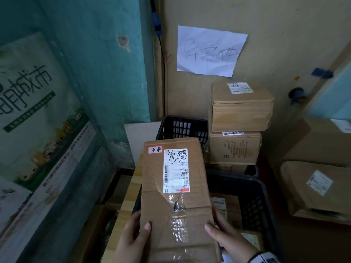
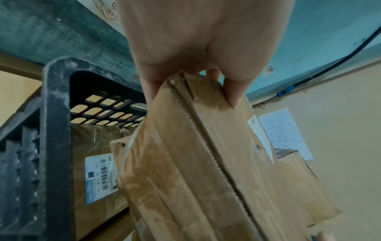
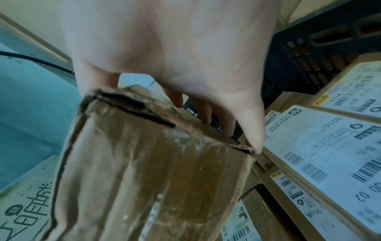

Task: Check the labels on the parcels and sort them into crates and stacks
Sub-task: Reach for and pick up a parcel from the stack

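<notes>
**A:** Teal wall on the left w/ a poster, tan wall ahead w/ a handwritten paper sign (image 1: pixel 209 51) taped up. Where was the parcel?

**B:** Long cardboard box (image 1: pixel 175 196) was held up in front, over the near black crate (image 1: pixel 266 204), label (image 1: pixel 176 170) facing up. Left hand (image 1: pixel 133 236) gripped the near left edge, thumb on top, fingers curled under. Right hand (image 1: pixel 228 238) did the same on the near right edge. Both were wrapped round the box, not spread.

**A:** Other stuff nearby?

**B:** Two boxes (image 1: pixel 239 122) stacked by the wall, next to a second black crate (image 1: pixel 182 128) further back. More labelled parcels (image 3: pixel 321 154) lay in the near crate, and bigger boxes sat off to the right.

**A:** How'd it handle?

**B:** Prob. light, since it was carried by one end only. Cardboard looked soft, creased & torn, w/ wrinkly tape (image 1: pixel 179 224) down the middle, so it could buckle. I'd hold it along the long sides nearer the middle, and keep off the tape, which may be slick. Weight is a guess tho.
</notes>
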`<state>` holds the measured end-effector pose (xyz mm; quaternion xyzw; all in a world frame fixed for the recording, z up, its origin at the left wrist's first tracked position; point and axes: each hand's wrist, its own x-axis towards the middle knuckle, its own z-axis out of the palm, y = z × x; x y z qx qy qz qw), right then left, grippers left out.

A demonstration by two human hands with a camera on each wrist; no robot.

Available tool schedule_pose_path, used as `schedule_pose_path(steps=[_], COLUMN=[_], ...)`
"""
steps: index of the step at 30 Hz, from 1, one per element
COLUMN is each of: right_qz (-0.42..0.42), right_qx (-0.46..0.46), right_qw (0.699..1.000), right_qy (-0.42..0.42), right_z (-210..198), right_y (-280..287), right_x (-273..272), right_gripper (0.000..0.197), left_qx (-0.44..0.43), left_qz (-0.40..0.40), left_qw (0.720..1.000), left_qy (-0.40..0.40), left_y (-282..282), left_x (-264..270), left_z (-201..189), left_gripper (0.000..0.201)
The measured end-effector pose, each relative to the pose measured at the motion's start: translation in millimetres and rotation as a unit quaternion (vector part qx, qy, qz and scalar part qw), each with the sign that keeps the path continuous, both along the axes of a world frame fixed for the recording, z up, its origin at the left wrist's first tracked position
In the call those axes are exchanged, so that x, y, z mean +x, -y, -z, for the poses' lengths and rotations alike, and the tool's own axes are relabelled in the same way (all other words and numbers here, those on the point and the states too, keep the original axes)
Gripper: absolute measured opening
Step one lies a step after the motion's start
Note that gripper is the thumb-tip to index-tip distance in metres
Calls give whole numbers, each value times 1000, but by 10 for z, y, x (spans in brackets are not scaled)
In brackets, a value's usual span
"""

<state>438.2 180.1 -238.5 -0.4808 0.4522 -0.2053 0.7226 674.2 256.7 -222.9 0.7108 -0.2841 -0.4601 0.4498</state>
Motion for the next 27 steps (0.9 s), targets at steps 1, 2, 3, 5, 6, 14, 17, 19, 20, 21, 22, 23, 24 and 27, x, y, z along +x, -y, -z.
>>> schedule_pose_path(steps=[1,2,3,5,6,14,17,19,20,21,22,23,24,27], right_qz=[5,12,16,21,23,60,53,47,47,45,44,43,43,65], right_qx=[17,40,65,94,99,93,77,63,58,52,49,46,45,18], right_qw=[1000,999,997,994,993,991,993,995,996,996,997,997,997,998], right_qy=[13,26,39,57,62,73,66,58,55,49,44,40,41,18], right_z=[-5,-26,-57,-127,-140,-218,-229,-242,-256,-266,-267,-277,-302,-369], right_y=[-31,-60,-87,-126,-135,-121,-69,-10,24,64,105,151,191,384], right_x=[-14,-11,-2,24,31,106,180,245,279,311,342,376,421,595], right_gripper=[114,105,93,70,64,91,108,102,98,96,97,98,96,63], left_qx=[1,0,-1,-1,-3,3,-12,-18,-21,-27,-31,-39,-45,-70], left_qz=[0,0,-2,-7,-13,40,29,10,3,2,1,-1,-6,-39], left_qw=[1000,1000,1000,1000,1000,999,999,1000,999,999,998,997,995,990], left_qy=[-2,-2,-1,-2,-3,-20,-7,-19,-33,-40,-49,-67,-90,-119], left_y=[-2,-1,-7,-21,-25,-28,-38,-41,-30,1,40,81,130,378], left_x=[-6,-11,-16,-16,-11,70,79,117,140,162,192,230,268,378], left_z=[-12,-25,-41,-53,-60,-28,-22,-27,-68,-142,-207,-241,-251,-242], left_gripper=[33,33,32,32,32,80,116,109,87,62,43,35,33,35])
